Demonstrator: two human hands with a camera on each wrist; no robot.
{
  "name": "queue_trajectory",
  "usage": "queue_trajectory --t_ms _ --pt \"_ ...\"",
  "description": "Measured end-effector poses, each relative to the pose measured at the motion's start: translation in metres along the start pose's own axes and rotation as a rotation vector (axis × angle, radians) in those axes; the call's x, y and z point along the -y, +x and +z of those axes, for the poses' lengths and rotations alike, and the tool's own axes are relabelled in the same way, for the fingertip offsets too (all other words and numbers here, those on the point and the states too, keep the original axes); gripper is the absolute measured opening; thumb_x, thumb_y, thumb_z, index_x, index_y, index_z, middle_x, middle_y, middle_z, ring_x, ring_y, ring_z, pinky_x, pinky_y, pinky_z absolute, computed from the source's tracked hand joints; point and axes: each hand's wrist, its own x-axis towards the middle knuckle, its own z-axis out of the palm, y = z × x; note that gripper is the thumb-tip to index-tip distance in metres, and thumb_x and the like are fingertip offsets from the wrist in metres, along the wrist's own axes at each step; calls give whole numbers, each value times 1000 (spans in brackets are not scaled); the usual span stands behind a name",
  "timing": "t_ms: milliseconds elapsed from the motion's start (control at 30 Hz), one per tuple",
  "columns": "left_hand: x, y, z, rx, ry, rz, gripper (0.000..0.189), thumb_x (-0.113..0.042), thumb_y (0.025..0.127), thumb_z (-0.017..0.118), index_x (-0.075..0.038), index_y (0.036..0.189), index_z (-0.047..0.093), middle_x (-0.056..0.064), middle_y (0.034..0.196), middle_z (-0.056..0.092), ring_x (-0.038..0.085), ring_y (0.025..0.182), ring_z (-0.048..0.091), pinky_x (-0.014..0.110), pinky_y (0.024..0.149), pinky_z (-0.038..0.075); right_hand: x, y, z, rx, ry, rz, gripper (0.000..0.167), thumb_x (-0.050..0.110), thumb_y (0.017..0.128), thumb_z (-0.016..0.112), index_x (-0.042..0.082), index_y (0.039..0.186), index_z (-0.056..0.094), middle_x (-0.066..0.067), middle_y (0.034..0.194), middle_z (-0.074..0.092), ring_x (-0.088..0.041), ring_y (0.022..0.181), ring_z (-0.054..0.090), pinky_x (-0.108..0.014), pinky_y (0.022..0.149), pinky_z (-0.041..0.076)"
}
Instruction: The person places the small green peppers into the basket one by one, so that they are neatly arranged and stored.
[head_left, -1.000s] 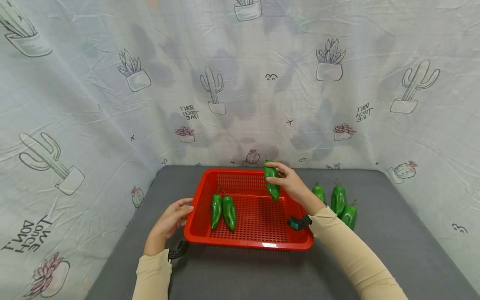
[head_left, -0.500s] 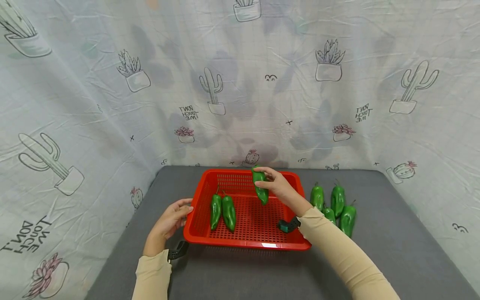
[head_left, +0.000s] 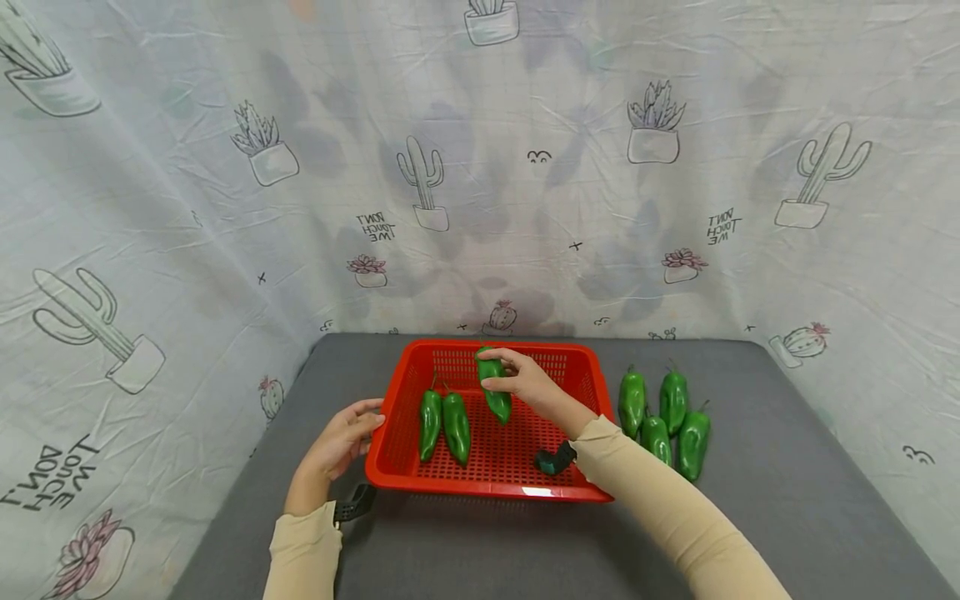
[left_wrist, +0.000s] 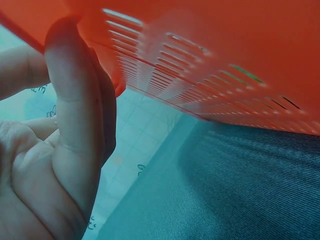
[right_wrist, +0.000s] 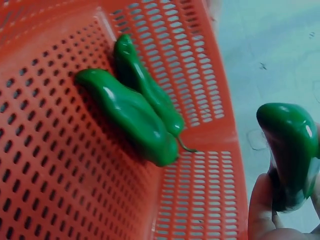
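A green pepper (head_left: 494,392) hangs over the middle of a red plastic basket (head_left: 495,491), pinched between the thumb and fingers of my right hand (head_left: 525,385). In the right wrist view the held pepper (right_wrist: 290,150) points its tip toward the camera. My left hand (head_left: 347,435) grips the basket's left rim; the left wrist view has its thumb (left_wrist: 75,95) against the rim from outside. Two more peppers, a slimmer one (head_left: 431,425) and a wider one (head_left: 456,429), lie side by side at the left of the basket floor, stems toward the back.
Several green peppers (head_left: 672,402) lie grouped on the grey tabletop (head_left: 772,467), right of the basket. A pale curtain (head_left: 480,167) printed with cactus drawings rises behind the table and along its sides. The basket's walls are slotted.
My right hand has carried the pepper leftward and a little lower, from the basket's back right to its middle. The left hand has stayed at the rim.
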Motion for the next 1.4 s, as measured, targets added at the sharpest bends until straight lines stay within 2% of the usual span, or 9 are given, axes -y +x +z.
queue_trajectory --t_ms 200,633,867,1400 --pt "0 -1 1 -8 -5 -4 46 -7 98 48 10 136 29 -2 93 68 10 78 67 27 70 57 -3 0 11 31 -32 19 51 16 88 67 16 136 49 -12 114 58 -20 93 58 -35 77 53" --pt "1 0 1 17 -19 10 50 -6 98 48 14 137 24 -2 93 67 9 79 67 27 71 57 -15 9 19 -4 -19 68 48 12 87 67 15 133 52 -13 114 59 -18 93 60 -35 79 53" --pt "0 -1 1 25 -35 14 50 -4 98 47 15 136 23 -2 94 68 9 79 67 27 71 57 -20 11 22 32 -57 80 51 12 87 68 10 135 50 -15 112 58 -20 92 60 -33 76 54" --pt "-1 0 2 12 -24 4 49 -6 98 47 14 136 24 -3 94 68 10 80 67 27 71 57 -33 18 27 62 -141 109 49 10 86 69 10 132 53 -15 118 58 -20 94 61 -34 75 55"
